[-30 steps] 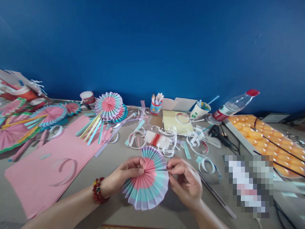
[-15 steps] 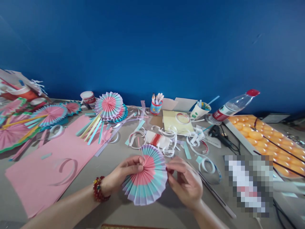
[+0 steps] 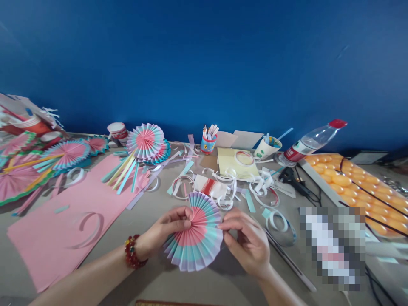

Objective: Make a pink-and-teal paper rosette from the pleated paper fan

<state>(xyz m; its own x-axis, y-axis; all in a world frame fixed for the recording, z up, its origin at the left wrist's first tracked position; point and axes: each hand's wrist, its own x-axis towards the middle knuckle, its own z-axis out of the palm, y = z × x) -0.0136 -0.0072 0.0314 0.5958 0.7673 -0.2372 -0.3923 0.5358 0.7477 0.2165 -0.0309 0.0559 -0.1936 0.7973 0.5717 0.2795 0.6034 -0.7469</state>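
A pleated paper fan (image 3: 200, 238), pink at its centre with blue-green and lilac bands outward, is spread nearly round above the table. My left hand (image 3: 174, 223), with a red bead bracelet (image 3: 134, 251) at the wrist, pinches it near the centre at its left side. At the right rim, the thumb and fingertips of my right hand (image 3: 247, 242) close on the edge of the pleats. Just beyond the fan lie curled white paper strips (image 3: 226, 203) and a white packet with a red band (image 3: 207, 185).
Pink sheets (image 3: 63, 225) cover the left, near finished paper fans (image 3: 145, 140). Behind stand a pen cup (image 3: 208, 145) and a paper cup (image 3: 267, 148). To the right are a bottle (image 3: 309, 142), a black glue gun (image 3: 295, 182), a utility knife (image 3: 291, 261) and an orange bubbled board (image 3: 360, 187).
The fan has risen very slightly and tilted a little. Both hands keep their pinch on it, and everything else stays where it was.
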